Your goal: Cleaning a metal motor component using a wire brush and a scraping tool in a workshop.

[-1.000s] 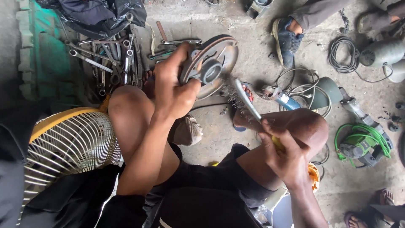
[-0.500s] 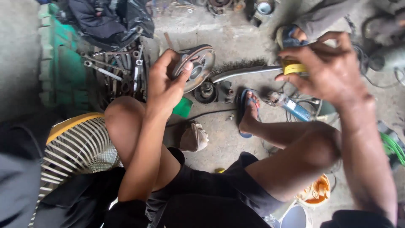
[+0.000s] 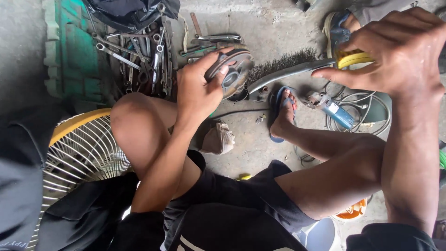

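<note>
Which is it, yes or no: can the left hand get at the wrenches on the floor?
Probably not yet. The left hand grips a round metal part, so it is occupied, though the wrenches lie uncovered just beside it.

A rough repair workshop, its work done on a bare concrete floor [image 3: 260,139]. Spanners [image 3: 139,56] lie heaped beside a green crate [image 3: 69,60], an angle grinder [image 3: 332,109] rests among coiled cables [image 3: 367,116], and a fan's wire guard [image 3: 79,153] sits close by. A wire brush [image 3: 283,65] adds to the clutter.
</note>
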